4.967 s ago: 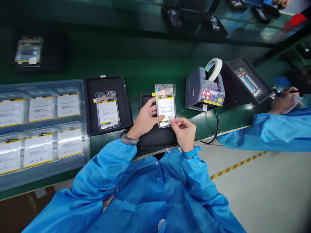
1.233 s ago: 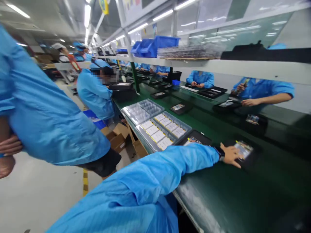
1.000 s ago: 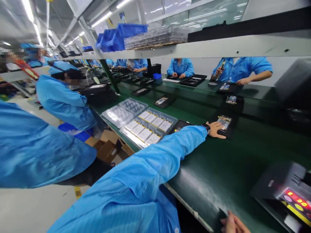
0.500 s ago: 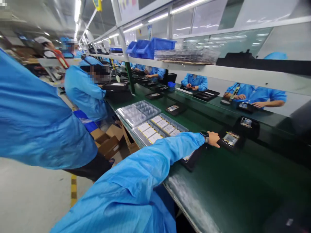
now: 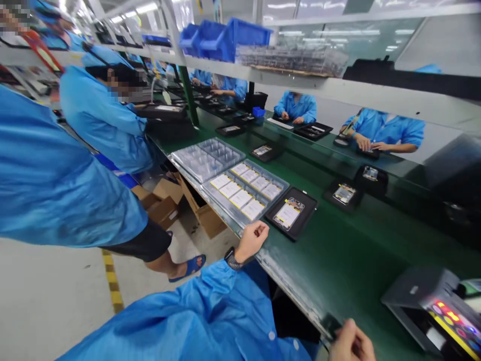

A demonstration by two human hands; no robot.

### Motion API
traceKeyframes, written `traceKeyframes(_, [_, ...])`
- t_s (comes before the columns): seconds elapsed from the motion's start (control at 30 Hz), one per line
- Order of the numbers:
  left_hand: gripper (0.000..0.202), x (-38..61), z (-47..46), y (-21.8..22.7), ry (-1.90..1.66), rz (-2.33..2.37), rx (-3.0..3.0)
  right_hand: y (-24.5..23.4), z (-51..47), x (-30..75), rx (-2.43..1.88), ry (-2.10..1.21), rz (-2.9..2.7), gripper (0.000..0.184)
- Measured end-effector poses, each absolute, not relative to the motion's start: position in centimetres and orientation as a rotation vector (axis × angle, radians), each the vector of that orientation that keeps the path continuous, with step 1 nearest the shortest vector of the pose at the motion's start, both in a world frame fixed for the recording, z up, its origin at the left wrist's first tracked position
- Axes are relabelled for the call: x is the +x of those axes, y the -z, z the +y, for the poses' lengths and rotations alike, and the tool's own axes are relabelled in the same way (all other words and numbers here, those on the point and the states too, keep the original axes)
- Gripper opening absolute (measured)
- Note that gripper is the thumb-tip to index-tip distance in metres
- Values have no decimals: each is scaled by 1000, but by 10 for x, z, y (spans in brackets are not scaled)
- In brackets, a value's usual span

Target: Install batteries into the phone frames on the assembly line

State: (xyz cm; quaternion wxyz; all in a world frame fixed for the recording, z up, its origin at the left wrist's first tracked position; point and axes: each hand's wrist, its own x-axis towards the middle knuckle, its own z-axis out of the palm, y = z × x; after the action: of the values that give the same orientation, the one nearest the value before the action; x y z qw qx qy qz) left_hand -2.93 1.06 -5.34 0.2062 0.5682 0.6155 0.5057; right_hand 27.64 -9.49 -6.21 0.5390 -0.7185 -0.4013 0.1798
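Note:
My left hand [image 5: 252, 239], with a dark watch at the wrist, is over the bench's front edge. Its fingers are curled in and nothing shows in them. Just beyond lies a black tray [image 5: 299, 224] holding an opened phone [image 5: 288, 213] with a white, yellow-edged battery. Beside it, a clear plastic tray [image 5: 243, 219] carries several similar batteries. My right hand [image 5: 351, 343] is low at the bottom edge, thumb and fingers drawn together. A small dark blurred shape [image 5: 331, 323] is next to its fingertips; whether it is held is unclear.
A grey device [image 5: 417, 301] with lit red digits stands at right. More phones in black trays [image 5: 343, 195] lie on the green bench [image 5: 361, 255]. An emptied-looking clear tray [image 5: 201, 163] is farther left. A person in blue [image 5: 63, 175] stands close at left; open cartons [image 5: 161, 203] are below.
My left hand has drawn back from the far phone tray to the bench's front edge, uncovering the nearer phone. My right hand and the grey device have come into view as the view shifted.

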Motion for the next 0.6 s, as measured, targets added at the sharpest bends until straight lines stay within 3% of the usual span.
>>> traceKeyframes(0.13, [21, -10, 11, 66, -1430, 1669, 1503, 65, -100, 264, -1816, -101, -910, 28])
traceKeyframes(0.6, [23, -16, 0, 63, -1395, 1616, 1530, 83, -95, 276, -1845, -64, -990, 35])
